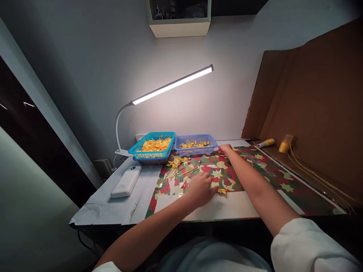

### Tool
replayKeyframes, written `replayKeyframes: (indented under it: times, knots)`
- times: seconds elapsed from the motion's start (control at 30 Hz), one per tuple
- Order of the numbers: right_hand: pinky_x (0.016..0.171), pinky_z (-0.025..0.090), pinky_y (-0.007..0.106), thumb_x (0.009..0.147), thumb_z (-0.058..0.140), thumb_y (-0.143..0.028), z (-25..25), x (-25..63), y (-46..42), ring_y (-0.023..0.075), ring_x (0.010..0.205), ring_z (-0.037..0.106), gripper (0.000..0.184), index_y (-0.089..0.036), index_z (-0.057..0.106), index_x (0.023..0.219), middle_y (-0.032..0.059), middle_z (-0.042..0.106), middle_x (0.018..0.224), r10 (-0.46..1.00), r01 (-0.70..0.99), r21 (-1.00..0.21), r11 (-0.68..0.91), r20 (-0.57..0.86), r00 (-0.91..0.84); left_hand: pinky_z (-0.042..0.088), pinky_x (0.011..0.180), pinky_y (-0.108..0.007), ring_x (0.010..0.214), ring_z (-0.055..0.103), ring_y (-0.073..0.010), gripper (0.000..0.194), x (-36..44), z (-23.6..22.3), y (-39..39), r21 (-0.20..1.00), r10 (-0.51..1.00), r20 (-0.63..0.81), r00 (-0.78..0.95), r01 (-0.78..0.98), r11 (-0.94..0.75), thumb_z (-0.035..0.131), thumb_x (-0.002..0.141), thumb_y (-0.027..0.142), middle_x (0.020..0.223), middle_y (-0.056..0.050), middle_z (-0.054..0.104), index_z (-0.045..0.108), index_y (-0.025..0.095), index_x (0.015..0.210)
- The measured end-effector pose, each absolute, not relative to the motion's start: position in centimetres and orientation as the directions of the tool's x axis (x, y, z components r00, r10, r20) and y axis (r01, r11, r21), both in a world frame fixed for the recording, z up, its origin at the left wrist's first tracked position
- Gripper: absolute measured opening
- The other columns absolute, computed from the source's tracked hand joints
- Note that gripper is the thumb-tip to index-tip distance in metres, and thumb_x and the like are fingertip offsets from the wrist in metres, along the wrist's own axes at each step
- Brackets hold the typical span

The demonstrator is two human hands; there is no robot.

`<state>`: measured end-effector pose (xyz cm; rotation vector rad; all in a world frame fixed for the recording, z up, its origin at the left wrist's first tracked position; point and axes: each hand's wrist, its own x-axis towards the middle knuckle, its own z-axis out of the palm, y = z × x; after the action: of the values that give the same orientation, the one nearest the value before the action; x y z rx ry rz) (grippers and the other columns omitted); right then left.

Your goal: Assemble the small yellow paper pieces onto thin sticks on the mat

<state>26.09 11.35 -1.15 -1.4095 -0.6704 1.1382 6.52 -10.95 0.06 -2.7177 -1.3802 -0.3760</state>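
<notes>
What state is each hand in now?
Left hand: beside a small yellow piece; grip can't be told.
Right hand: beside the purple basket; grip can't be told.

White power bank (126,182) sat left of my left hand (200,189). Lit lamp (172,85) was up beyond it, wall cabinet (180,30) higher. Brown cardboard (317,90) stood right of my right hand (224,149), yellow-and-white tube (266,143) at its foot.

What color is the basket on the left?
Bright turquoise blue basket, seen best in the head view.
</notes>
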Motion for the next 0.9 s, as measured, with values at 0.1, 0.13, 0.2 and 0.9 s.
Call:
replayKeyframes:
  times: [0.1, 0.13, 0.2, 0.9]
  knots:
    - [0.049, 0.043, 0.021, 0.073, 0.067, -0.012, -0.3, 27.0, 10.4, 0.0142, 0.06, 0.064, 0.012, -0.01, 0.063, 0.084, 0.0064, 0.065, 0.075, 0.902, -0.031, -0.982, -0.187, -0.184, 0.39, 0.048, 0.078, -0.034, 0.099, 0.059, -0.0272, 0.028, 3.5, 1.8, -9.7, -0.018, 0.942, 0.101, 0.319, 0.948, -0.319, 0.052, 0.084, 0.035, 0.101, -0.015, 0.064, 0.067, 0.013, 0.093]
    - [0.046, 0.04, 0.019, 0.071, 0.066, -0.01, 0.0, 27.2, 10.0, 0.012, 0.055, 0.062, 0.01, -0.011, 0.063, 0.081, 0.0047, 0.065, 0.072, 0.906, 0.018, -0.987, -0.16, -0.14, 0.399, 0.049, 0.078, -0.035, 0.099, 0.059, -0.0285, 0.027, 2.6, 2.1, -9.3, -0.047, 0.968, 0.049, 0.247, 0.968, -0.245, 0.055, 0.081, 0.033, 0.101, -0.016, 0.065, 0.067, 0.012, 0.093]
    - [0.045, 0.037, 0.018, 0.072, 0.062, -0.01, 0.3, 27.1, 8.8, 0.0085, 0.05, 0.059, 0.009, -0.013, 0.064, 0.08, 0.0028, 0.066, 0.073, 0.909, 0.098, -0.991, -0.09, -0.041, 0.415, 0.05, 0.076, -0.035, 0.099, 0.061, -0.0301, 0.026, 1.2, 2.4, -8.7, -0.065, 0.983, -0.026, 0.18, 0.981, -0.182, 0.057, 0.078, 0.029, 0.1, -0.016, 0.066, 0.067, 0.011, 0.094]
    - [0.085, 0.038, 0.036, 0.08, 0.064, -0.024, -0.6, 17.6, -1.3, 0.0251, 0.104, 0.051, 0.016, -0.021, 0.068, 0.095, 0.0087, 0.064, 0.105, 0.79, 0.784, -0.12, 0.609, 0.178, -0.586, 0.048, 0.074, -0.033, 0.091, 0.064, -0.0266, 0.023, 1.2, 2.7, -3.6, -0.083, 0.924, 0.076, 0.376, 0.925, -0.37, 0.046, 0.083, 0.019, 0.093, -0.017, 0.067, 0.067, 0.011, 0.087]
